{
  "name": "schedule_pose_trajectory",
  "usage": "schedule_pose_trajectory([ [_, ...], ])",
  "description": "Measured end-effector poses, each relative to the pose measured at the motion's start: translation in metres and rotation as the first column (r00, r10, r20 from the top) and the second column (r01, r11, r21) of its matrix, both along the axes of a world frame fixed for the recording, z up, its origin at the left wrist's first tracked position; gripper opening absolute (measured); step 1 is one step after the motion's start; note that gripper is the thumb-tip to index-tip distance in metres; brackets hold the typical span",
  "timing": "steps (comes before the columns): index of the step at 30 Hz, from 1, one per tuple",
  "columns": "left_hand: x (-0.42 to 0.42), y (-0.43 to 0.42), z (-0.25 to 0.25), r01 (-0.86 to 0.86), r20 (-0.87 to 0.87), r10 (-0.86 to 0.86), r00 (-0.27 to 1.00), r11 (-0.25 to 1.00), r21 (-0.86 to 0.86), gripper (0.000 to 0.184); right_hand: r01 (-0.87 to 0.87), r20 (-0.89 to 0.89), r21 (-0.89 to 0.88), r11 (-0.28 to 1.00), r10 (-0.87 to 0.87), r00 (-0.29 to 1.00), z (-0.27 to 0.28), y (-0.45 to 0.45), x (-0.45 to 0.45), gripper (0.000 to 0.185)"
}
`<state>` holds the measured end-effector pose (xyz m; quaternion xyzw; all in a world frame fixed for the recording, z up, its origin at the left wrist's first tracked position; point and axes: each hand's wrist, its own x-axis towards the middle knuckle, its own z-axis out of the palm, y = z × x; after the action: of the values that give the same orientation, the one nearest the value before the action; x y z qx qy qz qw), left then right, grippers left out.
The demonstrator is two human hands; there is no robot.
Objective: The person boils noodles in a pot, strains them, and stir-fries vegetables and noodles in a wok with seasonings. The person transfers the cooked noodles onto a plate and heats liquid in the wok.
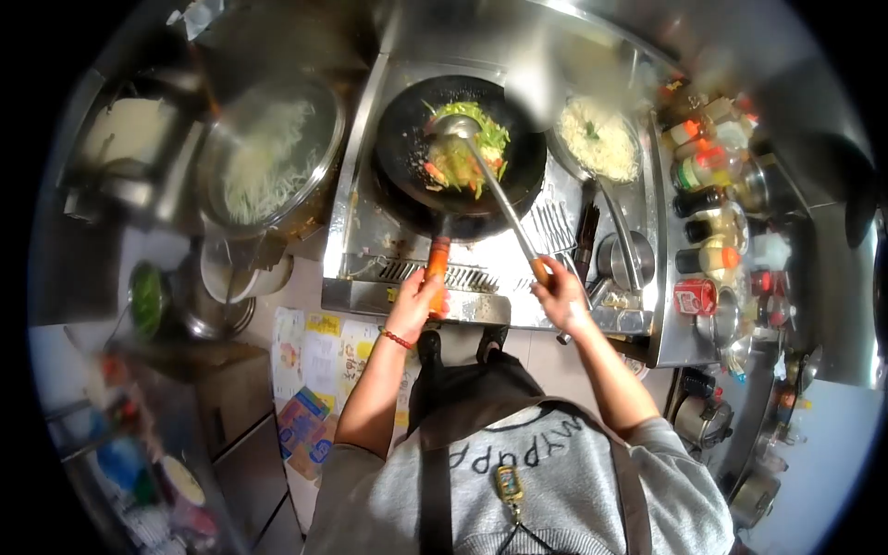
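A black wok (400, 159) sits over the stove, with green vegetables and bits of orange and red food (492, 139) in it. My left hand (418, 301) is closed around the wok's orange-brown wooden handle (437, 264). In my right hand (561, 296), closed as well, is the wooden end of a long metal ladle (500, 199). The ladle's bowl rests on or just above the food; I cannot tell whether it touches. Right of the wok, a strainer (599, 139) holds pale noodles or shreds, its handle pointing toward me.
A large pot (338, 139) with pale noodles stands left of the stove. Sauce bottles (703, 169) and a red container (695, 298) line the right side. A small metal pot (624, 259) and a dark brush (585, 236) lie by the stove's front right. Green vegetables fill a bowl (146, 301) at left.
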<state>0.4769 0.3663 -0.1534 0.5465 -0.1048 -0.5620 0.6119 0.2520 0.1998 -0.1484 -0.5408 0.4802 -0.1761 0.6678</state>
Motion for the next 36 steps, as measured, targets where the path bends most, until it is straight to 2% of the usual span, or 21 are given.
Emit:
schedule_pose_trajectory([
  [1,0.003,0.002,0.006,0.012,-0.195,-0.030,0.980,0.996,-0.089,0.028,-0.026,-0.100,-0.178,0.984,0.008,0.995,0.052,0.007,0.009,0.034],
  [2,0.005,0.006,0.011,0.011,-0.380,-0.077,0.922,0.985,-0.173,0.029,-0.015,-0.185,-0.087,0.996,-0.001,0.983,0.091,0.018,0.012,0.033],
  [4,0.013,-0.003,-0.003,-0.060,-0.768,-0.090,0.634,0.985,-0.165,0.026,-0.022,-0.210,-0.108,0.994,-0.001,0.978,0.072,0.022,0.014,0.039],
  [6,0.015,-0.015,-0.013,-0.038,-0.785,-0.197,0.587,0.962,-0.269,0.020,-0.071,-0.304,-0.207,0.976,0.005,0.953,0.048,0.033,0.031,0.044],
  [7,0.014,-0.017,-0.007,-0.013,-0.764,-0.154,0.626,0.978,-0.207,0.014,-0.069,-0.355,-0.049,0.996,0.047,0.934,0.067,0.048,0.043,0.046],
  [8,0.013,-0.015,0.001,0.017,-0.636,-0.128,0.761,0.984,-0.178,0.009,-0.206,-0.423,-0.077,0.976,0.155,0.893,0.090,0.056,0.046,0.045],
  [10,0.014,-0.001,0.019,0.017,-0.505,-0.085,0.859,0.990,-0.138,0.006,-0.506,-0.500,-0.626,0.593,0.193,0.845,0.051,0.050,-0.014,0.046],
  [12,0.017,0.029,0.040,0.031,-0.481,-0.071,0.874,0.995,-0.090,0.012,-0.679,-0.809,-0.267,0.684,0.223,0.544,0.163,0.078,-0.031,0.046],
  [16,0.023,0.076,0.065,0.111,-0.563,-0.193,0.804,0.978,-0.177,0.007,-0.778,-0.757,-0.361,0.514,0.326,0.566,0.161,0.023,-0.146,0.033],
  [18,0.027,0.049,0.065,0.183,-0.349,-0.200,0.916,0.980,-0.081,0.008,-0.705,-0.734,-0.409,0.579,0.250,0.632,0.181,0.015,-0.094,0.024],
  [20,0.031,0.025,0.035,0.114,-0.449,-0.182,0.875,0.978,-0.174,0.011,-0.798,-0.861,-0.297,0.524,0.213,0.461,0.155,-0.022,-0.060,0.022],
  [21,0.031,0.032,0.026,0.121,-0.517,-0.196,0.833,0.977,-0.174,0.011,-0.688,-0.709,-0.591,0.422,0.136,0.692,0.120,-0.035,-0.066,0.027],
  [22,0.021,0.051,0.028,0.124,-0.512,-0.195,0.837,0.977,-0.171,0.009,-0.706,-0.734,-0.606,0.367,0.085,0.674,0.117,-0.036,-0.060,0.032],
  [24,0.003,0.095,0.038,0.132,-0.416,-0.187,0.890,0.979,-0.157,0.009,-0.435,-0.438,-0.594,0.676,0.182,0.880,0.134,-0.022,-0.073,0.037],
  [25,-0.005,0.104,0.050,0.099,-0.460,-0.131,0.878,0.991,-0.095,0.008,-0.490,-0.483,-0.619,0.613,0.194,0.854,0.144,-0.018,-0.092,0.039],
  [26,-0.013,0.101,0.061,0.062,-0.508,-0.073,0.858,0.997,-0.039,0.007,-0.384,-0.416,-0.340,0.858,0.230,0.880,0.175,-0.001,-0.096,0.037],
  [27,-0.016,0.085,0.067,0.048,-0.414,-0.083,0.906,0.994,-0.094,0.007,-0.291,-0.289,-0.194,0.937,0.229,0.930,0.185,0.009,-0.103,0.033],
  [30,-0.003,0.023,0.074,0.008,-0.444,-0.114,0.889,0.972,-0.233,0.014,-0.071,-0.048,-0.030,0.997,0.070,0.996,0.152,0.019,-0.105,0.025],
  [32,-0.007,0.012,0.066,-0.044,-0.385,-0.027,0.922,0.984,-0.175,0.008,-0.101,-0.050,-0.085,0.991,0.097,0.994,0.116,0.014,-0.079,0.035],
  [34,-0.021,0.034,0.060,-0.123,-0.279,0.057,0.959,0.967,-0.223,0.014,-0.148,-0.143,-0.250,0.957,0.115,0.983,0.090,0.016,-0.040,0.041],
  [36,-0.034,0.096,0.058,0.102,0.012,-0.102,0.995,0.972,-0.213,0.017,-0.301,-0.355,-0.324,0.897,0.179,0.917,0.060,0.007,-0.017,0.042],
])
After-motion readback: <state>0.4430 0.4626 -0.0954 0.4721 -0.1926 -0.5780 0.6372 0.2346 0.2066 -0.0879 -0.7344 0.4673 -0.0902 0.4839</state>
